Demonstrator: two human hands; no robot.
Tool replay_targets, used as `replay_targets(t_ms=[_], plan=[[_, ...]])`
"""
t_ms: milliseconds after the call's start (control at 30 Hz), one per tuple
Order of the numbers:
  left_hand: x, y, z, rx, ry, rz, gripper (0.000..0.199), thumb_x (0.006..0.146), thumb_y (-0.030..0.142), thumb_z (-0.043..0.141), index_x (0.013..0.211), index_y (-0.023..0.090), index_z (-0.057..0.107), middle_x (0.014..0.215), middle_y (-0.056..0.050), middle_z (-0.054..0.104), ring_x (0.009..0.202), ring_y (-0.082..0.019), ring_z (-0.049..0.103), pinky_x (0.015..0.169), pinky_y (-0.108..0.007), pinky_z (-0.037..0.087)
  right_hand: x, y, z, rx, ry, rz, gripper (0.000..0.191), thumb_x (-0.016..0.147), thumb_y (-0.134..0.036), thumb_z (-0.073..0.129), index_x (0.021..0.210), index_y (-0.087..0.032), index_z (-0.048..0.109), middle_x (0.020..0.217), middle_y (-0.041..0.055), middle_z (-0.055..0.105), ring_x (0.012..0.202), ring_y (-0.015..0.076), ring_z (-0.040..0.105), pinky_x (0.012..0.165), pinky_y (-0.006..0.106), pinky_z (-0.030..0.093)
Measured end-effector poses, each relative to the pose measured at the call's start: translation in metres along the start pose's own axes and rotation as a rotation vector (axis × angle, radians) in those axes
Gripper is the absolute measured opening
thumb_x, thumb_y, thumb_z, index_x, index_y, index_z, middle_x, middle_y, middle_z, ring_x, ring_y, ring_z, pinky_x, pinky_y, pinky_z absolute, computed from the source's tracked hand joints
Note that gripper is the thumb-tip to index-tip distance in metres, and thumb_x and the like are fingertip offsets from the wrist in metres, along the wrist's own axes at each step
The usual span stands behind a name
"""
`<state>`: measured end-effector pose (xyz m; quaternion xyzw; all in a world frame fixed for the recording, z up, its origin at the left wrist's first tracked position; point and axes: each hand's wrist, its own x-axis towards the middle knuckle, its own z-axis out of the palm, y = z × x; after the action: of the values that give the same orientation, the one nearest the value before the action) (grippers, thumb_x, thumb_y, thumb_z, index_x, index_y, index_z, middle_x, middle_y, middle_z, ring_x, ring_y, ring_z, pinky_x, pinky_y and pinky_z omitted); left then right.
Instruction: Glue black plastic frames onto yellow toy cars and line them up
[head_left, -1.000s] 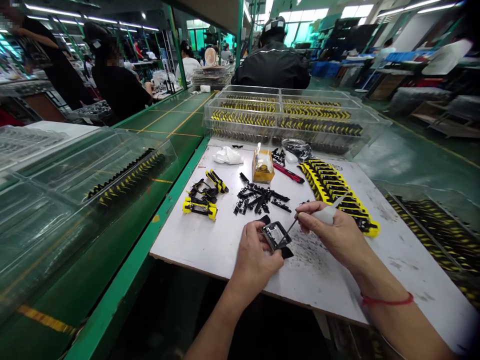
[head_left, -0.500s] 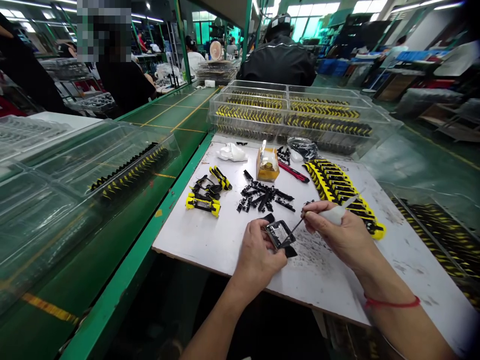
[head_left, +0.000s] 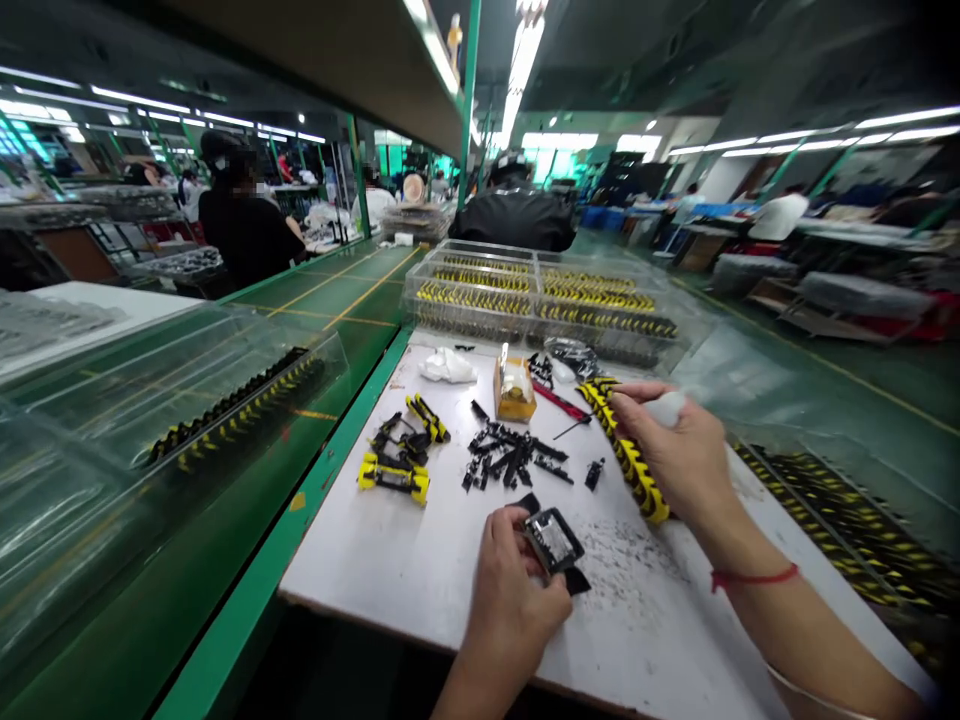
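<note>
My left hand is closed on a black rectangular frame part with dark flaps, held tilted above the table's front. My right hand is closed round a translucent white bottle, and a thin dark rod reaches left from near its fingertips. Just beneath that hand runs a curved row of yellow-and-black parts. A pile of small black pieces lies beyond my left hand, and one black piece rests apart from it, to the right.
Yellow-and-black parts lie at the left of the white table. Behind are an orange box, a red tool, white tissue and stacked clear trays. A green conveyor runs along the left. People sit farther off.
The view has tilted up. My right hand has moved away from the frame part, up over the yellow-and-black row, with the rod now clear of the frame. My left hand keeps its hold.
</note>
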<state>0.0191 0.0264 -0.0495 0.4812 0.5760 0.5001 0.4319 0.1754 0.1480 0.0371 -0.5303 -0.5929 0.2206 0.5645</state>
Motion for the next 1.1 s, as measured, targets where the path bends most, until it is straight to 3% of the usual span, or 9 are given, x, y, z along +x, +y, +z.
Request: replay_targets(t_ms=[200, 400, 500, 600, 667, 767, 833, 900, 1100], plan=[[0.003, -0.001, 0.006, -0.002, 0.002, -0.026, 0.055, 0.057, -0.002, 0.058, 0.107, 0.014, 0.043, 0.098, -0.010, 0.056, 0.081, -0.017, 0.062, 0.065, -0.025, 0.053, 0.037, -0.004, 0.043, -0.190, 0.111, -0.383, 0.023, 0.086, -0.041, 0.056, 0.092, -0.020, 0.064, 0.086, 0.0050, 0.068, 0.077, 0.0212, 0.062, 0.075, 0.034, 0.047], [0.004, 0.004, 0.005, 0.008, -0.007, -0.039, 0.056, 0.055, -0.004, 0.058, 0.106, 0.013, 0.043, 0.096, -0.010, 0.055, 0.078, -0.018, 0.062, 0.065, -0.026, 0.054, 0.042, 0.017, 0.084, -0.211, -0.038, -0.464, 0.022, 0.090, -0.037, 0.050, 0.095, -0.019, 0.062, 0.096, 0.0079, 0.067, 0.089, 0.0231, 0.061, 0.083, 0.035, 0.046], [0.004, 0.004, 0.002, 0.003, -0.025, -0.043, 0.056, 0.056, -0.002, 0.060, 0.108, 0.012, 0.043, 0.102, -0.013, 0.054, 0.083, -0.019, 0.063, 0.065, -0.027, 0.054, 0.039, 0.025, 0.092, -0.230, -0.151, -0.448, 0.021, 0.088, -0.034, 0.052, 0.096, -0.019, 0.063, 0.099, 0.0095, 0.065, 0.093, 0.0242, 0.060, 0.086, 0.036, 0.046], [0.003, 0.002, 0.000, 0.005, -0.033, -0.027, 0.055, 0.058, 0.001, 0.059, 0.109, 0.013, 0.043, 0.105, -0.013, 0.054, 0.083, -0.019, 0.063, 0.066, -0.027, 0.054, 0.026, 0.022, 0.082, -0.245, -0.205, -0.404, 0.029, 0.088, -0.034, 0.051, 0.108, -0.016, 0.063, 0.109, 0.0126, 0.060, 0.101, 0.0253, 0.057, 0.091, 0.039, 0.043], [0.002, 0.000, 0.000, 0.008, -0.029, 0.002, 0.055, 0.059, 0.002, 0.059, 0.110, 0.013, 0.043, 0.104, -0.011, 0.054, 0.083, -0.018, 0.062, 0.067, -0.027, 0.054, 0.010, 0.012, 0.067, -0.255, -0.276, -0.369, 0.030, 0.087, -0.035, 0.052, 0.108, -0.017, 0.064, 0.103, 0.0103, 0.063, 0.095, 0.0236, 0.059, 0.086, 0.036, 0.046], [0.001, -0.003, 0.000, 0.012, -0.010, 0.068, 0.052, 0.059, 0.002, 0.058, 0.108, 0.014, 0.045, 0.103, -0.010, 0.054, 0.084, -0.018, 0.060, 0.068, -0.028, 0.055, -0.020, -0.007, 0.039, -0.264, -0.561, -0.258, 0.022, 0.084, -0.038, 0.059, 0.094, -0.020, 0.069, 0.074, 0.0009, 0.065, 0.067, 0.0166, 0.059, 0.064, 0.026, 0.047], [0.000, -0.003, 0.000, 0.026, 0.003, 0.138, 0.051, 0.061, 0.001, 0.056, 0.109, 0.015, 0.047, 0.104, -0.010, 0.053, 0.084, -0.017, 0.059, 0.068, -0.028, 0.056, -0.038, -0.017, 0.022, -0.269, -0.805, -0.093, 0.025, 0.084, -0.041, 0.058, 0.095, -0.021, 0.069, 0.068, -0.0011, 0.063, 0.060, 0.0139, 0.055, 0.056, 0.023, 0.043], [-0.002, -0.003, -0.001, 0.040, 0.008, 0.205, 0.056, 0.062, 0.000, 0.054, 0.116, 0.016, 0.046, 0.108, -0.010, 0.052, 0.084, -0.016, 0.057, 0.069, -0.028, 0.056, -0.052, -0.022, 0.009, -0.263, -0.925, 0.007, 0.030, 0.085, -0.044, 0.057, 0.101, -0.019, 0.066, 0.068, -0.0009, 0.061, 0.059, 0.0132, 0.051, 0.053, 0.023, 0.039], [-0.008, -0.010, 0.000, 0.107, 0.040, 0.333, 0.073, 0.071, 0.002, 0.054, 0.137, 0.021, 0.030, 0.113, -0.009, 0.054, 0.085, -0.015, 0.060, 0.079, -0.032, 0.055, -0.070, -0.015, -0.012, -0.023, -0.856, 0.147, 0.040, 0.086, -0.054, 0.054, 0.107, -0.019, 0.056, 0.058, -0.0049, 0.048, 0.050, 0.0098, 0.040, 0.047, 0.021, 0.033]])
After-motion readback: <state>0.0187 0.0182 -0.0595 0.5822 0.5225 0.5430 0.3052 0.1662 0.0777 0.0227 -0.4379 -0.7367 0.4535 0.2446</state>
